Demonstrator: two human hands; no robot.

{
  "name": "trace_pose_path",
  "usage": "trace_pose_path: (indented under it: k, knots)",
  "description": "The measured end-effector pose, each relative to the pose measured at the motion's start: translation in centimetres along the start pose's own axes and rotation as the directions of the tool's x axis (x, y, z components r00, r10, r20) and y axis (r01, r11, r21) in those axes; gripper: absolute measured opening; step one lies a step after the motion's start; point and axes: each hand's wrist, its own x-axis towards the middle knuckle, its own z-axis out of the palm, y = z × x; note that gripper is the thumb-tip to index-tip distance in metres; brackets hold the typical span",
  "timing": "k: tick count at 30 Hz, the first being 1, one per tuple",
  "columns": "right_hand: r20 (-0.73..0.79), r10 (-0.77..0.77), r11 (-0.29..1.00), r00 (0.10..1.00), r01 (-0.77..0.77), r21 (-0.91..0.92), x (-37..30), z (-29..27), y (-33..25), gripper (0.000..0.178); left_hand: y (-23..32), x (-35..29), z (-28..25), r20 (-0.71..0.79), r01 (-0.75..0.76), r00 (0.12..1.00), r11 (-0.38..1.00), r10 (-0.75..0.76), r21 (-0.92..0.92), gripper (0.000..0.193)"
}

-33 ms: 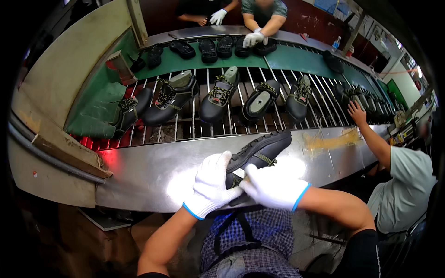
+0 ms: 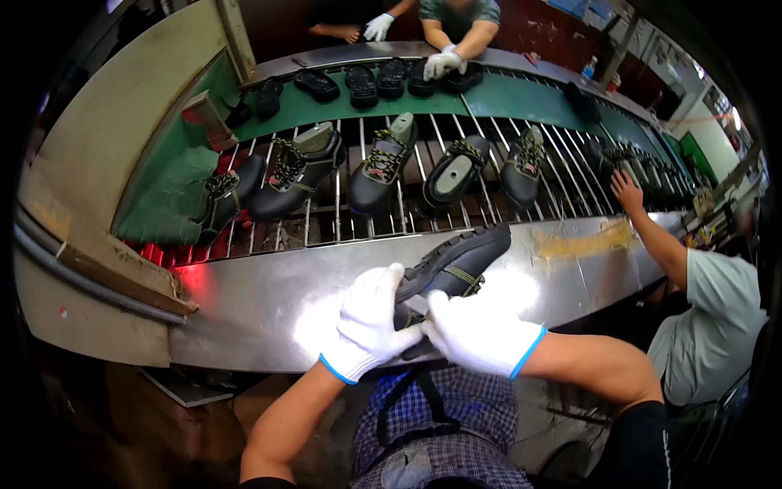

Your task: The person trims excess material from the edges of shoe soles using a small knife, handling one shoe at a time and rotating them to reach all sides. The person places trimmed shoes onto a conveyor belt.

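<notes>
A black work shoe [image 2: 463,262] with yellow-green stitching lies tilted on its side over the metal ledge. Its toe points to the upper right and its lugged sole faces away from me. My left hand [image 2: 364,324], in a white glove with a blue cuff, is wrapped round the heel end. My right hand [image 2: 479,328], gloved the same way, is closed against the shoe's ankle part. A small greyish patch shows on the shoe between the hands. What the right fingertips pinch is hidden.
Several black laced shoes [image 2: 377,181] with grey lasts stand on a rack of metal rods [image 2: 326,218] beyond the ledge [image 2: 252,314]. Black soles [image 2: 362,86] lie on a green belt [image 2: 521,104]. Co-workers' hands [image 2: 444,63] are across it; a co-worker's bare hand [image 2: 627,194] touches shoes at right.
The view has shifted very slightly, and the right fingers have moved a little at the shoe's ankle. Both hands stay on the shoe.
</notes>
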Motion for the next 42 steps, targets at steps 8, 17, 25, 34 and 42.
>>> trace_pose_path:
  k: [8,17,25,34,42]
  knots:
    - [-0.198,0.237,0.971,0.951,-0.240,0.006,-4.6,0.4,7.6,0.048,0.2,0.6,-1.8,0.148,-0.035,0.989,0.978,0.005,0.205,0.120]
    - [-0.307,0.226,0.962,0.924,-0.262,-0.080,-2.0,-1.2,6.7,0.046,3.2,9.3,-0.8,0.564,0.238,0.751,0.937,-0.344,0.254,0.099]
    - [0.230,0.409,0.525,0.883,-0.434,0.733,-1.0,-2.0,5.5,0.064,2.3,7.5,0.1,0.479,0.121,0.840,0.949,-0.254,0.292,0.088]
    - [-0.434,0.456,0.800,0.777,-0.572,-0.183,-8.0,2.0,17.4,0.058,2.1,6.3,0.9,0.372,-0.044,0.926,0.964,-0.059,0.263,0.072]
    - [-0.489,0.299,0.947,0.819,-0.319,0.044,-4.9,1.5,8.7,0.049,3.4,8.8,-1.2,0.472,0.254,0.829,0.954,-0.300,0.162,0.116]
